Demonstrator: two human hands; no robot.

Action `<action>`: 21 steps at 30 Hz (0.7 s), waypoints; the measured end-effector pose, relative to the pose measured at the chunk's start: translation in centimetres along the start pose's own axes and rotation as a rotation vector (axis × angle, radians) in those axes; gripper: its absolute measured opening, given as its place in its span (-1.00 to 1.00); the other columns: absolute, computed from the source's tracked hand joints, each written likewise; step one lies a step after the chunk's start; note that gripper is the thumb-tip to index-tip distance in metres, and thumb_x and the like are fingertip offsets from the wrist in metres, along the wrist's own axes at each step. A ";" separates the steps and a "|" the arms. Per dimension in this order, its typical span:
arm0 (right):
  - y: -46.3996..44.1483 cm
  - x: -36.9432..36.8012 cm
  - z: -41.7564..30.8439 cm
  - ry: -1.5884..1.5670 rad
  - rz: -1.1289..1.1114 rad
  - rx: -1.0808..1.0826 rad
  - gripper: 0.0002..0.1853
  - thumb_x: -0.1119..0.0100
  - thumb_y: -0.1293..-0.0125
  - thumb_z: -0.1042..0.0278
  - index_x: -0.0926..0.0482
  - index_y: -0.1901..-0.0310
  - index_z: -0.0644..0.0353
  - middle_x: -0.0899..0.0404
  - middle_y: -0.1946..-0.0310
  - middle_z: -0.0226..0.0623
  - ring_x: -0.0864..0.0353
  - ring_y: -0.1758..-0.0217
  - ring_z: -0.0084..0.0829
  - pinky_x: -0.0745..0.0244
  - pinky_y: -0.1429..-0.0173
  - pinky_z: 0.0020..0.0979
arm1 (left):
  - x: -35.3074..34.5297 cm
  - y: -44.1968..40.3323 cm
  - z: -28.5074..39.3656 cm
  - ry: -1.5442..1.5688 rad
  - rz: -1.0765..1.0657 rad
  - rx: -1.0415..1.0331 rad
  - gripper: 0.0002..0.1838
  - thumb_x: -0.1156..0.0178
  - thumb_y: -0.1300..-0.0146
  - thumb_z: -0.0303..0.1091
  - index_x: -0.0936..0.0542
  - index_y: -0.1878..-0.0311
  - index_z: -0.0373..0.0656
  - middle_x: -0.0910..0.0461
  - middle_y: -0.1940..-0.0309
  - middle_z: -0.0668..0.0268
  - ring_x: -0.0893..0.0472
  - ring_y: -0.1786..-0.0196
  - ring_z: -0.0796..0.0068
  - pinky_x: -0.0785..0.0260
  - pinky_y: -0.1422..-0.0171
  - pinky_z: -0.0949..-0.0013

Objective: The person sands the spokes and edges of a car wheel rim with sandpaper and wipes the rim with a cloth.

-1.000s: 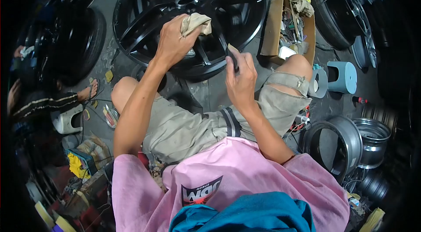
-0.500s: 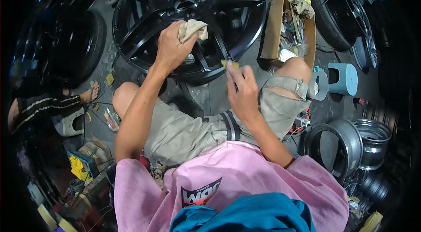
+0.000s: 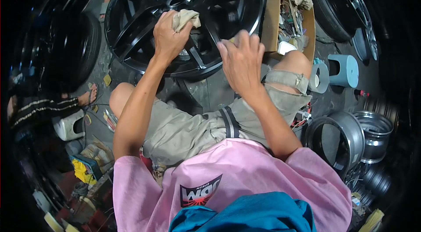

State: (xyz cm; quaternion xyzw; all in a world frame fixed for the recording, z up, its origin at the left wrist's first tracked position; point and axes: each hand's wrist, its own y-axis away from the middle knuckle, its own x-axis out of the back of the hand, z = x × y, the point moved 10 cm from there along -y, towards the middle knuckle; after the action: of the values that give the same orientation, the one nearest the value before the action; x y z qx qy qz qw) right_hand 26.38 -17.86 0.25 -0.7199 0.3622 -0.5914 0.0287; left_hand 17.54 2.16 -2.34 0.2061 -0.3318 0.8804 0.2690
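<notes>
A black multi-spoke wheel rim [image 3: 131, 50] lies face up in front of my knees. My left hand [image 3: 169, 34] is closed on a crumpled beige cloth [image 3: 187, 19] over the rim's spokes, near the hub. At the rim's near right edge is my right hand [image 3: 242, 63], with its back turned up. Its fingers are bent around a small yellow piece of what looks like folded sandpaper [image 3: 232, 39]. Only a sliver of that piece shows, and the fingertips are slightly blurred.
Right of the rim stands a cardboard box [image 3: 272, 25] of rags and tools. A blue stool [image 3: 348, 71] and bare metal rims [image 3: 355, 137] are farther right. Another person's foot [image 3: 87, 96] is at left, near a white stool [image 3: 69, 126]. Yellow scraps [image 3: 107, 80] lie on the floor.
My right hand has moved up and turned, so its back now hides most of the yellow piece. The cloth in my left hand has shifted slightly up and left with the view.
</notes>
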 end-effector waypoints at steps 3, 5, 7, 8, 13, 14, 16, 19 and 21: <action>-2.2 -2.2 0.6 0.059 -0.168 0.062 -0.67 -0.32 -0.56 0.16 -0.83 0.29 0.21 -0.48 0.13 -0.23 -0.43 -0.01 -0.13 -0.29 -0.06 -0.06 | 0.2 0.1 -0.6 0.025 0.042 -0.006 -0.78 -0.47 -0.23 -0.33 -0.71 0.17 -0.27 -0.68 0.27 0.09 -0.67 0.14 -0.02 -0.52 -0.01 0.05; -1.7 -0.5 0.1 0.031 -0.141 0.094 -0.67 -0.32 -0.56 0.18 -0.82 0.31 0.22 -0.47 0.13 -0.23 -0.43 -0.01 -0.12 -0.28 -0.06 -0.06 | 0.4 0.1 -0.5 0.036 0.051 -0.016 -0.78 -0.47 -0.23 -0.34 -0.70 0.18 -0.27 -0.67 0.28 0.08 -0.66 0.14 -0.03 -0.52 -0.01 0.05; -1.0 1.2 -1.1 0.016 -0.181 0.102 -0.68 -0.30 -0.57 0.20 -0.79 0.31 0.24 -0.47 0.13 -0.21 -0.43 -0.01 -0.12 -0.28 -0.05 -0.07 | 0.5 0.2 -0.1 0.043 0.069 -0.011 -0.78 -0.48 -0.24 -0.34 -0.68 0.21 -0.28 -0.66 0.30 0.08 -0.65 0.15 -0.03 -0.51 0.01 0.04; -0.8 0.9 -0.8 0.018 -0.191 0.097 -0.68 -0.30 -0.57 0.20 -0.79 0.31 0.24 -0.47 0.13 -0.21 -0.43 -0.01 -0.12 -0.28 -0.05 -0.07 | 0.3 0.6 -0.3 0.048 0.063 -0.004 -0.78 -0.48 -0.24 -0.34 -0.68 0.21 -0.28 -0.66 0.30 0.08 -0.65 0.15 -0.03 -0.51 0.01 0.04; -2.0 -1.0 0.4 -0.005 -0.153 0.106 -0.65 -0.29 -0.56 0.19 -0.83 0.30 0.28 -0.52 0.08 -0.20 -0.44 -0.05 -0.11 -0.29 -0.09 -0.06 | 0.3 0.2 0.0 0.053 0.054 -0.003 -0.77 -0.48 -0.25 -0.33 -0.68 0.20 -0.28 -0.67 0.28 0.10 -0.66 0.14 -0.02 -0.52 -0.01 0.05; -2.0 -1.1 0.1 -0.034 -0.164 0.132 -0.64 -0.27 -0.57 0.19 -0.83 0.30 0.29 -0.52 0.08 -0.20 -0.44 -0.04 -0.11 -0.30 -0.11 -0.06 | 0.5 0.2 -0.3 0.069 0.064 0.012 -0.78 -0.48 -0.25 -0.33 -0.69 0.20 -0.28 -0.68 0.27 0.10 -0.67 0.14 -0.02 -0.53 -0.02 0.05; -1.7 0.7 0.3 -0.051 -0.194 0.112 -0.63 -0.25 -0.60 0.19 -0.83 0.28 0.29 -0.52 0.08 -0.18 -0.45 -0.05 -0.10 -0.33 -0.14 -0.07 | 0.6 0.3 -0.5 0.062 0.059 0.025 -0.77 -0.48 -0.25 -0.33 -0.69 0.19 -0.28 -0.69 0.26 0.10 -0.68 0.12 -0.02 -0.53 -0.03 0.06; -1.9 3.1 1.7 -0.214 -0.240 0.074 -0.68 -0.26 -0.62 0.19 -0.83 0.19 0.26 -0.55 0.11 -0.17 -0.51 -0.03 -0.12 -0.38 -0.12 -0.07 | 0.2 0.2 -0.6 0.046 0.014 0.011 -0.77 -0.48 -0.24 -0.34 -0.69 0.19 -0.29 -0.68 0.26 0.10 -0.68 0.11 -0.03 -0.53 -0.04 0.06; -2.7 2.7 3.5 -0.264 -0.111 -0.008 -0.72 -0.28 -0.61 0.22 -0.83 0.16 0.24 -0.57 0.14 -0.19 -0.53 0.00 -0.13 -0.39 -0.11 -0.08 | 0.1 0.2 -0.8 0.041 0.006 0.020 -0.76 -0.49 -0.25 -0.33 -0.70 0.17 -0.30 -0.68 0.25 0.10 -0.69 0.12 -0.01 -0.54 -0.04 0.08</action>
State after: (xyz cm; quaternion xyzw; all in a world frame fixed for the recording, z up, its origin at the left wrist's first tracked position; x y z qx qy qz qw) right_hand 30.86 -18.70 2.69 -0.8103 0.3174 -0.4909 0.0404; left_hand 17.17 2.64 -2.91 0.1895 -0.3180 0.8886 0.2709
